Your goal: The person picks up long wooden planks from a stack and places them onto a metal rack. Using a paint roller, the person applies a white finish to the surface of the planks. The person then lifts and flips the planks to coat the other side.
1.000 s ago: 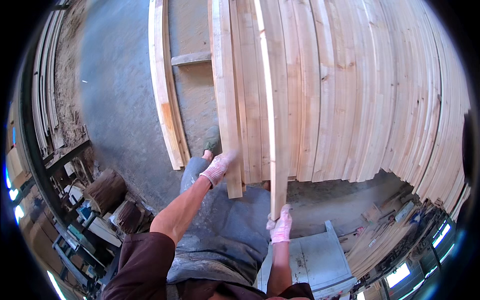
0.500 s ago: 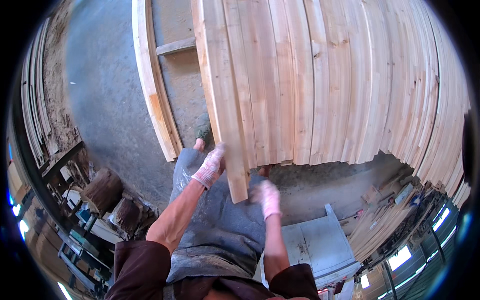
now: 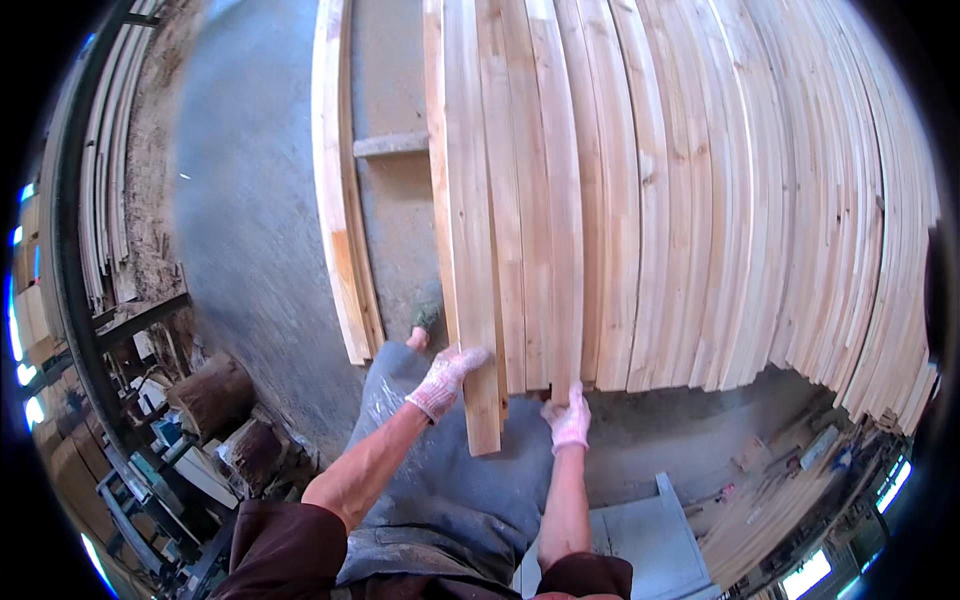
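My left hand (image 3: 448,382), in a pale knitted glove, is closed on the left side of a long wooden board (image 3: 482,405). That board's near end sticks out past the others. In a like glove, my right hand (image 3: 569,418) grips the near end of another plank (image 3: 566,320) a little to the right. Part of its fingers is hidden at the plank end. Both pieces lie lengthwise at the left side of a wide layer of pale planks (image 3: 690,230), their far ends out of view.
Left of the layer lies a separate narrow stack of boards (image 3: 345,240), with a short crosspiece (image 3: 392,145) between. Logs (image 3: 213,388) and a dark metal frame (image 3: 78,300) stand at the left. A grey-white cabinet-like box (image 3: 640,545) is at the lower right, near more timber (image 3: 780,515).
My right hand has moved rightward from beside the protruding board's end and taken hold of another plank's end. My left hand stays at the protruding board. The whole view has shifted slightly.
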A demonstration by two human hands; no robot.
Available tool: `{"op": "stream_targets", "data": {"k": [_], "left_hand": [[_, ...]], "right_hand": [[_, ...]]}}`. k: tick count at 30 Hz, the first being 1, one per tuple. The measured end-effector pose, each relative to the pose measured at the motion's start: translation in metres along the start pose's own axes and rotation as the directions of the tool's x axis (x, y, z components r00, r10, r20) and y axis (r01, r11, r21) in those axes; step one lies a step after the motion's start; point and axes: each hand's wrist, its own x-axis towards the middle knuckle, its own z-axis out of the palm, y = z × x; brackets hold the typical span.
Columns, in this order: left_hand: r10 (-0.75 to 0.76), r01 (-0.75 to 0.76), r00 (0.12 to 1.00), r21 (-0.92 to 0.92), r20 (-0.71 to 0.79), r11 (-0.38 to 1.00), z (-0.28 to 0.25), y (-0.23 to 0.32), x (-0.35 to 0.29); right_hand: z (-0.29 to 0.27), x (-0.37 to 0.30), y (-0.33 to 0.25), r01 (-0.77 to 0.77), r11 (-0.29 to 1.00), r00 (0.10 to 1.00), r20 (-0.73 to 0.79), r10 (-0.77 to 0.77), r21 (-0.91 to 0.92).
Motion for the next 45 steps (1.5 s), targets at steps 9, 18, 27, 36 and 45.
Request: {"op": "stream_targets", "data": {"k": [9,18,27,36,45], "left_hand": [[0.03,-0.033,0.998,-0.058,-0.047,0.998,0.037,0.003,-0.044],[0.305,-0.283,0.95,0.217,-0.073,0.934,0.061,0.031,-0.129],[0.217,-0.216,0.976,-0.106,-0.003,0.971,0.046,0.073,-0.225],[0.266,-0.209,0.961,-0.433,0.075,0.877,-0.085,0.056,-0.244],[0.496,-0.496,0.868,0.0,0.024,0.868,-0.199,0.104,-0.396]], "right_hand": [[-0.035,-0.082,-0.077,0.571,0.257,0.774,0.408,-0.485,-0.78],[-0.071,-0.316,-0.143,0.751,0.289,0.651,0.597,-0.468,-0.593],[0.044,-0.399,-0.041,0.524,-0.447,0.703,0.664,-0.253,-0.725],[0.114,-0.501,0.028,0.53,-0.519,0.747,0.659,-0.09,-0.671],[0.176,-0.554,0.119,0.759,-0.552,0.527,0.824,0.209,-0.346]]}}
